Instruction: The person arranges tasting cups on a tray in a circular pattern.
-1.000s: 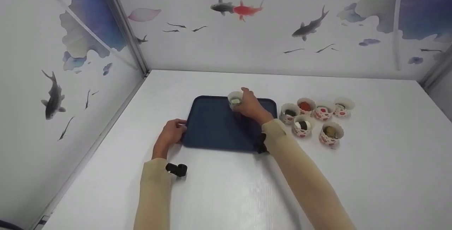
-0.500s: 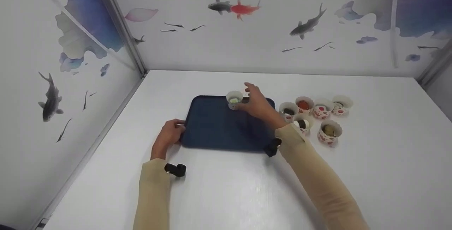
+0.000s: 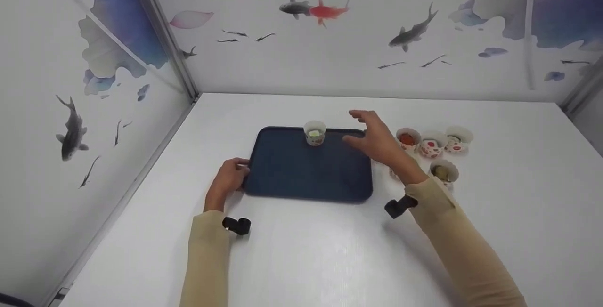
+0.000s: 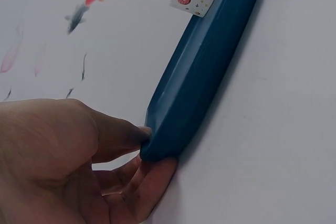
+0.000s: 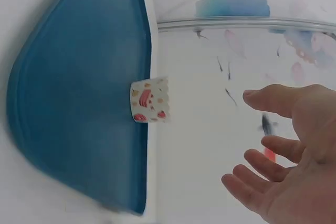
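A dark blue tray (image 3: 301, 170) lies on the white table, and one printed paper cup (image 3: 314, 133) with something pale green and white inside stands near its far edge. My left hand (image 3: 229, 176) pinches the tray's left side; in the left wrist view the thumb (image 4: 123, 135) is on the rim and the fingers (image 4: 157, 182) are underneath. Above the tray's right edge, my right hand (image 3: 374, 140) is spread with nothing in it, apart from the cup. The right wrist view shows its thumb (image 5: 273, 99) and fingers well away from the cup (image 5: 149, 100).
To the right of the tray stand several similar paper cups with different contents, among them one with something red (image 3: 408, 139) and one with something brownish (image 3: 443, 173). My right hand and forearm partly cover others. White printed walls (image 3: 301, 62) border the table.
My right hand has let go of the paper cup and moved right, away from it. The cup stays at the tray's far edge. My left hand keeps its place on the tray.
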The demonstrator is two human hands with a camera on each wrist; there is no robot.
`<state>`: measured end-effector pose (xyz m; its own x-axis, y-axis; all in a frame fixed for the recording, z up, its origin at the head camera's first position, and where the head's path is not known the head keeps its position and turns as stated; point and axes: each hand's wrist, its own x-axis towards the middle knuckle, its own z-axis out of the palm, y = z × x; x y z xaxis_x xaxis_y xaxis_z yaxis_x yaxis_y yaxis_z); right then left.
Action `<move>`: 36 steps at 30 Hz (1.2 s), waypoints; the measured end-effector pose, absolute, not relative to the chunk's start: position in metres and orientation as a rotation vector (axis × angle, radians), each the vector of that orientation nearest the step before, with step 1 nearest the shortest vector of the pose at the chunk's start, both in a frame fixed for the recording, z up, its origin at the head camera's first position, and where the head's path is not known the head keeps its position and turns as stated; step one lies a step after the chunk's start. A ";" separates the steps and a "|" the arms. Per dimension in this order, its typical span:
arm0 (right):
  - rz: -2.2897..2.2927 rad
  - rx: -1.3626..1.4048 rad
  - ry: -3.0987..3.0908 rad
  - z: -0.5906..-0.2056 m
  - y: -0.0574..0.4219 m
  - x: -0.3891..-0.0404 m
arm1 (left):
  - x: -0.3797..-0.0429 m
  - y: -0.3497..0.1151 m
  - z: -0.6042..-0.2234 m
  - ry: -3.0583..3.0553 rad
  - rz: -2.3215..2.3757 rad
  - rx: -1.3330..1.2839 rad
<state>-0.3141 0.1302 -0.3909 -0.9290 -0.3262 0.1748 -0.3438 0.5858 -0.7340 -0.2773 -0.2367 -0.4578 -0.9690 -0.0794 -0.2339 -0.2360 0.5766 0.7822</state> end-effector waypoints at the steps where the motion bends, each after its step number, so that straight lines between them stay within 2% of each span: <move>1: 1.297 0.586 -2.783 -0.389 0.135 -0.312 | -0.277 -0.237 -0.458 2.630 1.346 -0.269; 16: 1.203 0.456 -2.792 -0.374 0.229 -0.282 | -0.277 -0.237 -0.461 2.646 1.314 -0.255; 23: 1.075 0.424 -2.881 -0.379 0.262 -0.275 | -0.277 -0.239 -0.461 2.669 1.303 -0.230; 36: 1.068 0.581 -3.050 -0.410 0.309 -0.272 | -0.277 -0.237 -0.460 2.655 1.301 -0.244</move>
